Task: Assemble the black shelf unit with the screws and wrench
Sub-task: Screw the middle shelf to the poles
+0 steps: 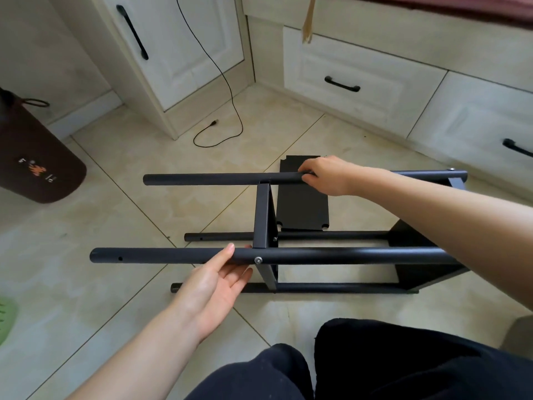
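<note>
The black shelf unit (346, 254) lies on its side on the tiled floor, four round poles running left to right. A middle shelf panel (263, 217) stands on edge between the poles, and another panel (415, 264) sits at the right end. A silver screw (258, 260) shows in the near upper pole. My left hand (215, 287) cups that pole from below just left of the screw, thumb over the top. My right hand (323, 176) grips the far upper pole, fingers curled over it. A loose black shelf panel (302, 209) lies flat behind the frame. No wrench is in view.
White cabinets and drawers with black handles (342, 84) line the back and right. A black cable (219, 134) trails on the floor. A brown mat (37, 168) lies at the left, a green item (7, 319) at the left edge. My knees (375, 362) are in front.
</note>
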`<state>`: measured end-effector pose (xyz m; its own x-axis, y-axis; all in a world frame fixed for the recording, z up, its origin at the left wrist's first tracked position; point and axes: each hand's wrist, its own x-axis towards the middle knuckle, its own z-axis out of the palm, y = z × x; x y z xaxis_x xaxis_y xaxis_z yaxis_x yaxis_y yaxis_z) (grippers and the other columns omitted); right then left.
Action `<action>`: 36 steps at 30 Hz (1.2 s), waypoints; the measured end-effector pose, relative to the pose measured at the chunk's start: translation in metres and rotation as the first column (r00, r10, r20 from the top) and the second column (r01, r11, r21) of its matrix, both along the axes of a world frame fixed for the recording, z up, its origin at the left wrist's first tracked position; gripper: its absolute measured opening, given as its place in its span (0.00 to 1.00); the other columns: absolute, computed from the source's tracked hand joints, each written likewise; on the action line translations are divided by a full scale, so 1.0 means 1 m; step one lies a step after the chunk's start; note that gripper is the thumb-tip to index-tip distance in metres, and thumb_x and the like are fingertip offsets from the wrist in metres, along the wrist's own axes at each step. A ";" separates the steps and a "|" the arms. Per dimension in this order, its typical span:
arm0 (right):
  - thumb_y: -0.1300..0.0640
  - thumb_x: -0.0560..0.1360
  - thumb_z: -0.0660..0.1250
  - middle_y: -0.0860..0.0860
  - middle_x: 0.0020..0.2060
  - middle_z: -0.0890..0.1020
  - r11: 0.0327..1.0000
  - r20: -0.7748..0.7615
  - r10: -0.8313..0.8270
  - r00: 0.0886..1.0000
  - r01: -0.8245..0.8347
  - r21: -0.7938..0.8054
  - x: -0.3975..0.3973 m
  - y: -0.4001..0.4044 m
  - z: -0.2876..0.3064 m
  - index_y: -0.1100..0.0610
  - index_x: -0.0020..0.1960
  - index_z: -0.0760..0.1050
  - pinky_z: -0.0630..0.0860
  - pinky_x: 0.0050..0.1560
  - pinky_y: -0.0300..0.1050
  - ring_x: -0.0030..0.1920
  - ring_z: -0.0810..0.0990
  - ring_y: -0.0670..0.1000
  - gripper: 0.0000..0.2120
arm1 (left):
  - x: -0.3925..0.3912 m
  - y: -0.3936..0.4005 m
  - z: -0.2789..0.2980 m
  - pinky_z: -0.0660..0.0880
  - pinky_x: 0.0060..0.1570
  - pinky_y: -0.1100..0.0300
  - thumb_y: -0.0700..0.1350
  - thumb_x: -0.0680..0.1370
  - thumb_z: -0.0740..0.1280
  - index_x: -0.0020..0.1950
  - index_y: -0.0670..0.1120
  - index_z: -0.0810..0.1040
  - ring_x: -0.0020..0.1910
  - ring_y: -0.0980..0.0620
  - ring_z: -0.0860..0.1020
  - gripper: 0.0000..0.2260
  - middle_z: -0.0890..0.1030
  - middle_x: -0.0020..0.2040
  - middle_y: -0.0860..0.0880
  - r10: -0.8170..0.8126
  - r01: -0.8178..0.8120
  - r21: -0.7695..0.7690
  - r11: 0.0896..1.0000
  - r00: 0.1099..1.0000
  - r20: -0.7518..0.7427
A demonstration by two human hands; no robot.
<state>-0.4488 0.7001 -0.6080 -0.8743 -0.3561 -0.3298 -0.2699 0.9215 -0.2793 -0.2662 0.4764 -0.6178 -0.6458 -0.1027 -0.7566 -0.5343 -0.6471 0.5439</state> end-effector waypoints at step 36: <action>0.63 0.82 0.60 0.52 0.50 0.77 0.491 0.063 -0.724 0.687 0.577 -0.653 0.148 0.213 0.092 0.43 0.70 0.60 0.75 0.53 0.48 0.54 0.79 0.52 0.22 | -0.108 0.174 0.165 0.77 0.61 0.47 0.39 0.80 0.68 0.57 0.48 0.74 0.52 0.51 0.85 0.08 0.85 0.52 0.51 -0.831 0.334 -0.777 0.534 0.380 -0.407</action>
<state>-0.3004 0.9135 -0.5157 -0.9517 0.2985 -0.0718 0.2232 0.5120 -0.8295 -0.3740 0.6503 -0.4531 -0.9323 0.3612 -0.0205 0.0501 0.1849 0.9815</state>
